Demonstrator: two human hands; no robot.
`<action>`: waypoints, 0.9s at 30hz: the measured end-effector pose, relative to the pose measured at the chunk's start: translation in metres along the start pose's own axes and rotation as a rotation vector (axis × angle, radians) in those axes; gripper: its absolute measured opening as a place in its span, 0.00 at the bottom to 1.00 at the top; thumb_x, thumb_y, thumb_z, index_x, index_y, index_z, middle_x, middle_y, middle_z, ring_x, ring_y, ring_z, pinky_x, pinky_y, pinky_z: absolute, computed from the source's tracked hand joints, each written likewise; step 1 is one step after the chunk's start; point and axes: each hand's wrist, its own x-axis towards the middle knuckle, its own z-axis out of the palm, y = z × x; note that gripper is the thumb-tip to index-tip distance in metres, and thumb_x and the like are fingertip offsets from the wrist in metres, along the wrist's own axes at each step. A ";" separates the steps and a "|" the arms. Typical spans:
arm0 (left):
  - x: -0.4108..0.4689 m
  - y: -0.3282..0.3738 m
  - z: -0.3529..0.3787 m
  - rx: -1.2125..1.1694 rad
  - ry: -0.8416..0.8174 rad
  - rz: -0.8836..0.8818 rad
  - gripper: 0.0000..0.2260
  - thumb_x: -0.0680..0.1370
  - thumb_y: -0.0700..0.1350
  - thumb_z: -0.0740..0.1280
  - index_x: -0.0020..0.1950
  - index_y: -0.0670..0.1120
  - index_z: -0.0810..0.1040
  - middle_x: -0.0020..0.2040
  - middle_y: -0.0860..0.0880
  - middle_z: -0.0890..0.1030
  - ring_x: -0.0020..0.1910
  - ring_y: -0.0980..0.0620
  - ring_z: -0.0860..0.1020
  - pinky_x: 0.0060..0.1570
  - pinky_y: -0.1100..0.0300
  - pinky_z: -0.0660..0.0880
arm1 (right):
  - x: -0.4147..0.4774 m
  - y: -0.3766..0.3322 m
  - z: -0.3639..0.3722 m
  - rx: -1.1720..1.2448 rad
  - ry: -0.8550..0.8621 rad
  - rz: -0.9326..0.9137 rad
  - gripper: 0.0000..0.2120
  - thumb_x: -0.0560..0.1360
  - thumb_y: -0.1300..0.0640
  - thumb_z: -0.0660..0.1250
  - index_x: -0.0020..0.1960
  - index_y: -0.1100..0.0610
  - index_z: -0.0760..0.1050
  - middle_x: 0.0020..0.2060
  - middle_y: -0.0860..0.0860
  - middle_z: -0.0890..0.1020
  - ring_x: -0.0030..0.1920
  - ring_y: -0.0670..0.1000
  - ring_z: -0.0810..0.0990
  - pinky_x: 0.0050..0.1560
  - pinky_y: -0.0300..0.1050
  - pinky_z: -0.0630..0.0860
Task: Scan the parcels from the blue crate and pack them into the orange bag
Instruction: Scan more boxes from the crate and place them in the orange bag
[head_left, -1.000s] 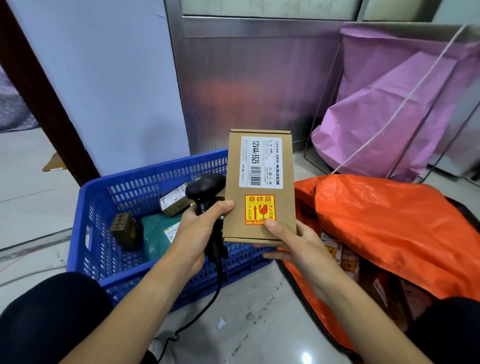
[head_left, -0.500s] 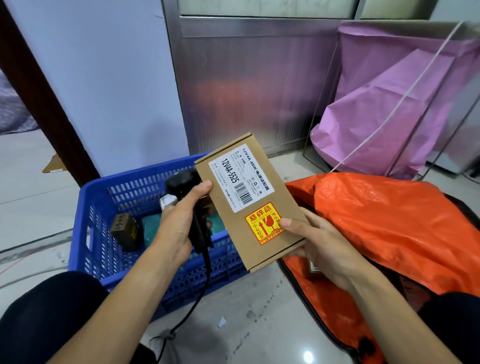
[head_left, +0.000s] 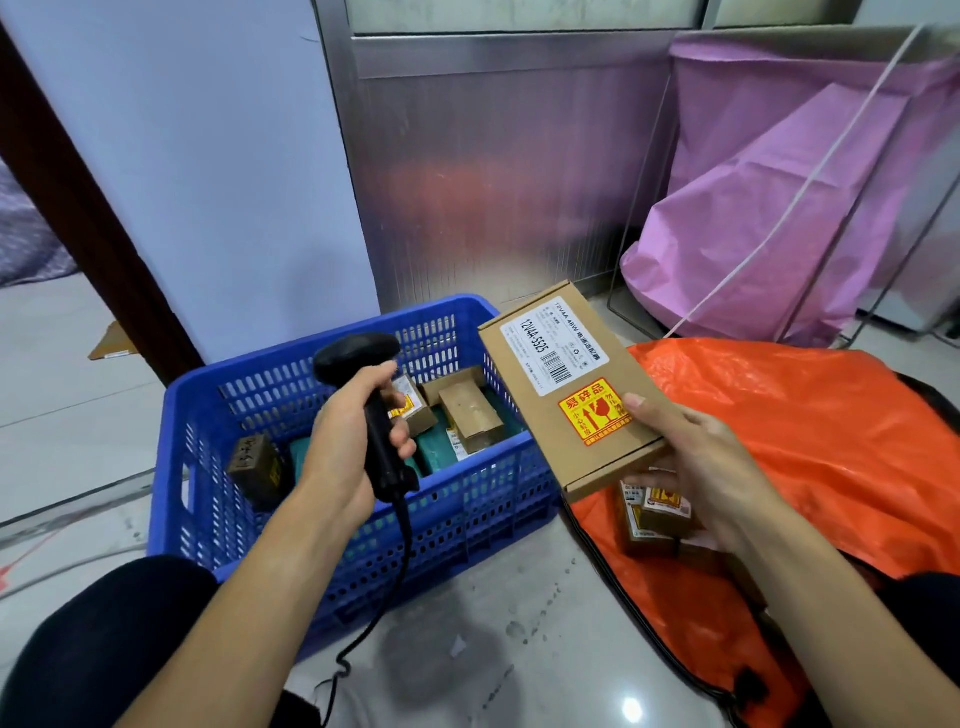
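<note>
Your right hand (head_left: 696, 467) grasps the flat cardboard box (head_left: 540, 415) by its near end. The thumb lies on top at the edge of the yellow-and-red sticker (head_left: 595, 410), and the other fingers are hidden underneath. The box hangs tilted between the blue crate (head_left: 332, 519) on the left and the orange bag (head_left: 805, 431) on the right. Its white label (head_left: 553, 345) shows a barcode, but the small print is too fine to read. Your left hand (head_left: 348, 452) is clenched around the black scanner (head_left: 374, 410) over the crate and hides some of the parcels (head_left: 470, 415) inside. Small boxes (head_left: 654, 512) in the bag's mouth are partly covered by your right hand. Far right, a pink sack (head_left: 779, 218) is cut off by the frame.
</note>
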 end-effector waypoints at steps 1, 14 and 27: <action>0.000 0.002 -0.001 0.001 -0.018 0.005 0.08 0.80 0.47 0.68 0.44 0.45 0.77 0.37 0.48 0.75 0.25 0.53 0.67 0.23 0.62 0.67 | 0.000 0.000 -0.001 -0.014 0.006 0.000 0.20 0.73 0.45 0.73 0.58 0.57 0.82 0.48 0.56 0.88 0.48 0.57 0.88 0.52 0.55 0.84; -0.005 0.005 -0.007 0.250 -0.309 -0.057 0.13 0.76 0.52 0.72 0.47 0.43 0.79 0.32 0.48 0.66 0.25 0.52 0.63 0.26 0.59 0.64 | 0.000 0.001 0.001 -0.074 0.041 -0.033 0.17 0.75 0.46 0.73 0.57 0.56 0.81 0.47 0.54 0.88 0.46 0.56 0.88 0.49 0.54 0.85; -0.012 -0.001 0.000 0.435 -0.339 -0.192 0.15 0.68 0.50 0.77 0.33 0.46 0.73 0.29 0.48 0.66 0.22 0.51 0.62 0.25 0.61 0.63 | -0.004 0.001 0.003 -0.092 0.020 -0.046 0.16 0.76 0.45 0.72 0.58 0.54 0.81 0.46 0.52 0.89 0.46 0.52 0.88 0.44 0.49 0.83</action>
